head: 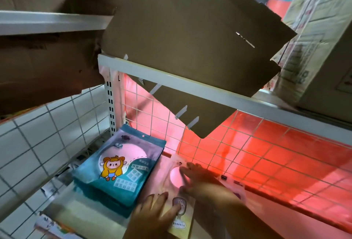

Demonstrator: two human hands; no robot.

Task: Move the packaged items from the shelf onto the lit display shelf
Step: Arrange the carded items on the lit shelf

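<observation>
Cardboard box (190, 38): large, brown, tilted, lying over the white upper rail.
Lit display shelf (276, 219): red-pink glow, wire grid (266, 153) backing.
Teal pouches (118, 172): stack lying flat at the shelf's left end, cartoon girl print on top.
Pale pouch (184, 221): flat on the lit shelf, just beside the teal stack.
Right hand (202, 179): fingers spread, pressing the pale pouch's round window.
Left hand (154, 216): fingers straight, resting on its near end.

Dim, red backlight glow, wide-angle edge distortion
</observation>
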